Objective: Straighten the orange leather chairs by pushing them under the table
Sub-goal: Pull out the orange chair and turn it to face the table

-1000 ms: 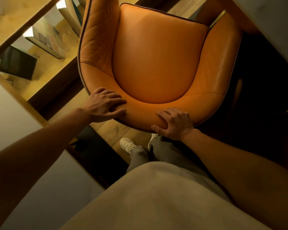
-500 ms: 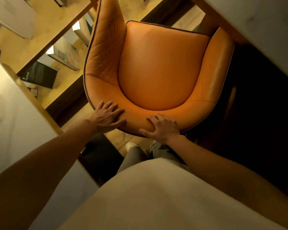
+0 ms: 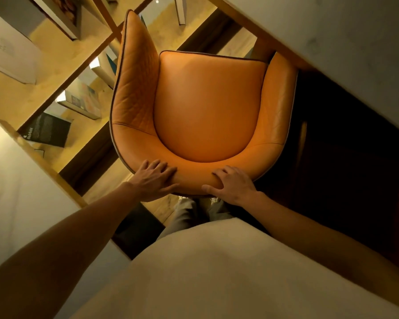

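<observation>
An orange leather chair with a curved backrest fills the middle of the view, seen from above. My left hand lies on the left part of the backrest's top edge, fingers wrapped over it. My right hand grips the same edge further right, thumb on the outside. The pale table with a wooden edge runs across the upper right, and the chair's right arm reaches up to that edge. The chair's legs are hidden.
A second pale tabletop with a wooden edge stands at the left. Lit wooden shelves with books, a dark one among them, lie beyond the chair's left side. Dark floor shows at the right. My legs stand right behind the chair.
The chair has shifted away from me and toward the table edge at the upper right. Both hands have stayed on the backrest and travelled with it.
</observation>
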